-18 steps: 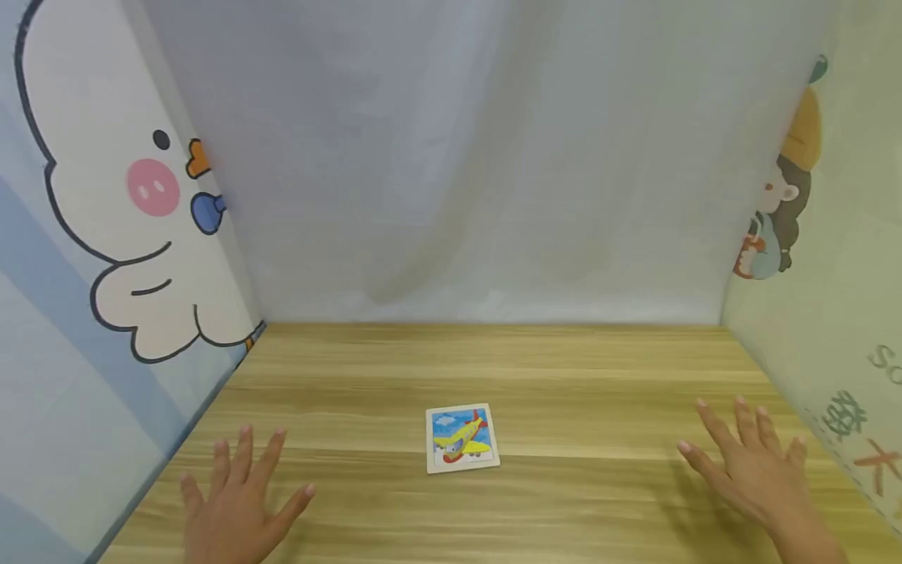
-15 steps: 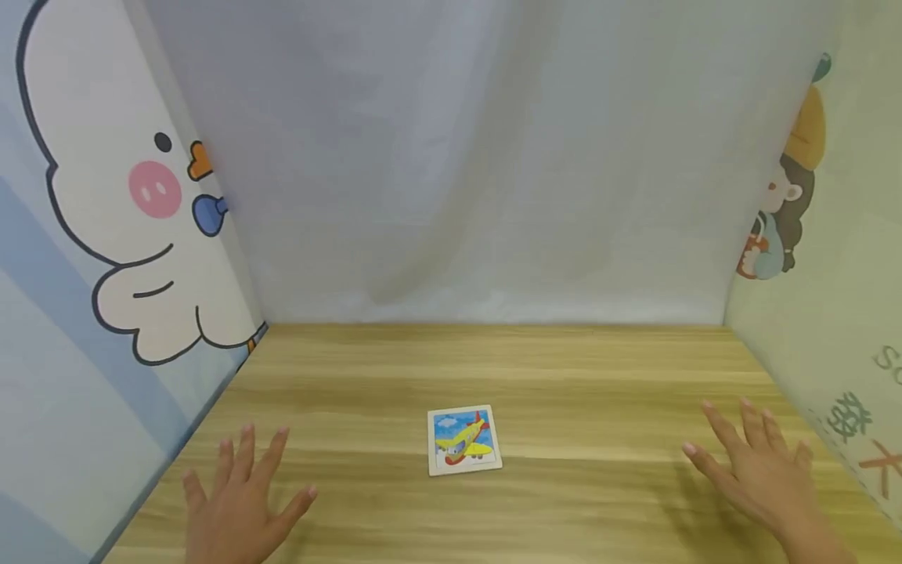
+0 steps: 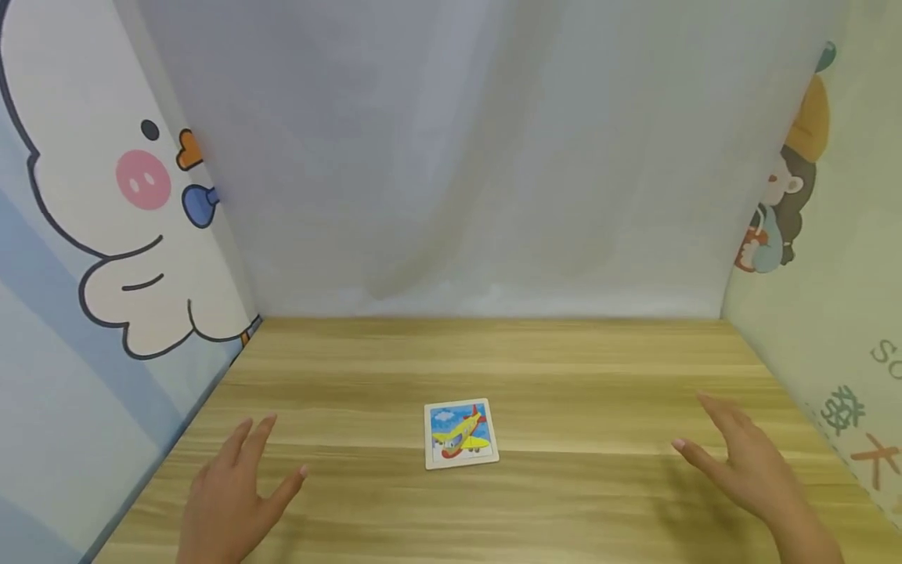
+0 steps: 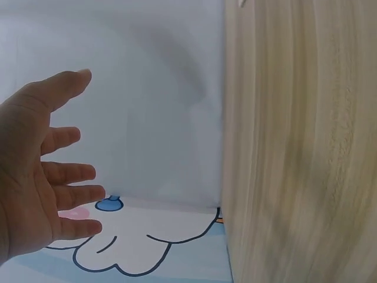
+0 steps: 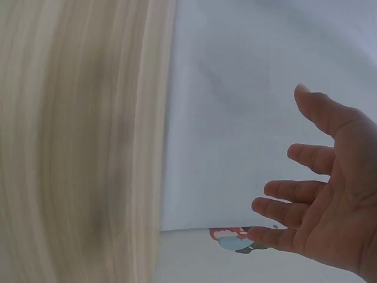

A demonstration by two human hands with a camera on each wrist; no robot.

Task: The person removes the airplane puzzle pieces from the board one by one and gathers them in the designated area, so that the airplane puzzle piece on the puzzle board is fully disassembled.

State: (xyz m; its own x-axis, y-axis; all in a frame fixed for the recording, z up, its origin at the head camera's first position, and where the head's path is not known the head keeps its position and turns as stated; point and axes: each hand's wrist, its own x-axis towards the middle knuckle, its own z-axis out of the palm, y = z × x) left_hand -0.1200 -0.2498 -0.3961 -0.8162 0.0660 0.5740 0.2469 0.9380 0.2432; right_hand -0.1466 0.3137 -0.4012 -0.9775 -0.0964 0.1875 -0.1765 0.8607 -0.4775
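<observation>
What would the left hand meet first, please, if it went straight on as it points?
Probably the backdrop, with the card off to the right; depth is unclear, so the left hand might graze the table first.

Low centre, I see a white-bordered card [image 3: 461,434] picturing a yellow-and-red plane [image 3: 463,435] on blue; the tabletop [image 3: 578,415] is streaked yellow-brown

Screened-off booth — pale back cloth [image 3: 451,157], cartoon-print side panels [image 3: 92,204], wood-grain table [image 3: 578,392].
</observation>
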